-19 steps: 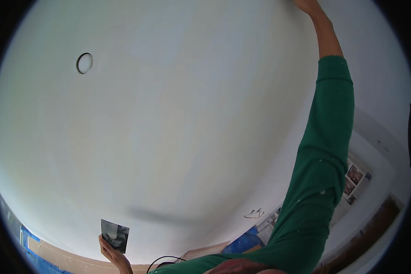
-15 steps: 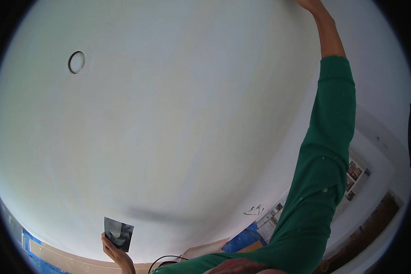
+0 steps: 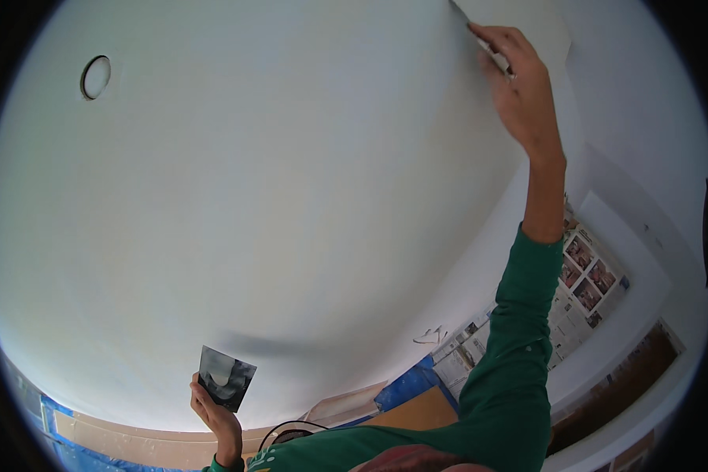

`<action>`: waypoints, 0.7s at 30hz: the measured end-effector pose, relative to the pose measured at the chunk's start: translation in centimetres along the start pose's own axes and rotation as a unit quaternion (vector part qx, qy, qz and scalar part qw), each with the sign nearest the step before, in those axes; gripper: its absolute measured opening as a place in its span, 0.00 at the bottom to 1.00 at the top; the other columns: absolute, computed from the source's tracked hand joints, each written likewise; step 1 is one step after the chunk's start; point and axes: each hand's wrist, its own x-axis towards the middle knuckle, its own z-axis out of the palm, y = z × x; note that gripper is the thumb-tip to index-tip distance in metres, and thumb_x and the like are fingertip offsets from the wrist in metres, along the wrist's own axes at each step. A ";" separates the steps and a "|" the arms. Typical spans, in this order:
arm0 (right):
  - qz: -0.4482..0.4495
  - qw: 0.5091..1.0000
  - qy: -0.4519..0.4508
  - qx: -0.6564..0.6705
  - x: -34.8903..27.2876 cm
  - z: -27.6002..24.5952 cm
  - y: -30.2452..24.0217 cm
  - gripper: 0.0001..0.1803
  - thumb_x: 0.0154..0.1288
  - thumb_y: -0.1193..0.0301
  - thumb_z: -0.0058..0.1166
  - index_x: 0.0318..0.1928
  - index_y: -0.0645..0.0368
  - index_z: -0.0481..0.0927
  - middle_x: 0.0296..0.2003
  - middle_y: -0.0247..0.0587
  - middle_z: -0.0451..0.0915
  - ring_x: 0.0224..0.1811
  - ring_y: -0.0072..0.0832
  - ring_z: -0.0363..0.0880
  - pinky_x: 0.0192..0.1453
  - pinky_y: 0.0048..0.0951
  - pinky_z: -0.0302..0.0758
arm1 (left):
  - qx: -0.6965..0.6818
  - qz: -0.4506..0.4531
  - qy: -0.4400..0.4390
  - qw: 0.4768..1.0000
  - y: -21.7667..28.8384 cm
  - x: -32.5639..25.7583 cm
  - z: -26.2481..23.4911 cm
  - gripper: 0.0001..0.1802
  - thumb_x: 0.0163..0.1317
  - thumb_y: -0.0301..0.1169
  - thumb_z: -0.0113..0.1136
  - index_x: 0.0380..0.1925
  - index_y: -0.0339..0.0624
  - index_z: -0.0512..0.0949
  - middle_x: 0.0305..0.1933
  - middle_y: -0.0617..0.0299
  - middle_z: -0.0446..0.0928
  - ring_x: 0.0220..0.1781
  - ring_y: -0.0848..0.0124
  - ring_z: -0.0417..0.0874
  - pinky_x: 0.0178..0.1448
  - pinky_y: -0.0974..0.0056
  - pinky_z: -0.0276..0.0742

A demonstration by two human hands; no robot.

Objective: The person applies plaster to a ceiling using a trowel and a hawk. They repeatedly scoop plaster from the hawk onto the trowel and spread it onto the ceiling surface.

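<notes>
Overhead spreads a broad pale ceiling [image 3: 275,204]. My right hand [image 3: 525,98], arm stretched up in a green sleeve, is closed round a thin-bladed putty knife [image 3: 459,11]. Its blade points up and left along the ceiling at the upper edge, partly cut off; I cannot tell whether it touches. Low on the left, my left hand [image 3: 216,413] grips the edge of a dark square plate [image 3: 241,393]. A smooth whitish-grey patch of filler [image 3: 226,370] lies on the plate's face.
A round cutout [image 3: 96,77] sits in the ceiling at upper left. Newspaper sheets [image 3: 578,291] and blue sheeting [image 3: 407,387] cover parts at lower right. A dark cable [image 3: 279,429] curves beside my shoulder. Brown boards [image 3: 629,385] show in a recess at right.
My right hand has come down and left into view, now showing the putty knife. The left hand with the plate has risen slightly and shifted right. The round cutout appears farther up-left.
</notes>
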 end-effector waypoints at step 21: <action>0.170 0.956 -0.082 0.224 -14.9 5.5 -18.6 0.27 0.56 0.81 0.59 0.60 0.66 0.80 0.52 0.39 0.79 0.52 0.39 0.77 0.54 0.36 0.77 | -0.181 -0.338 -0.280 0.880 11.4 3.3 10.4 0.32 0.81 0.54 0.39 0.62 0.36 0.73 0.57 0.58 0.80 0.59 0.65 0.82 0.67 0.57 0.77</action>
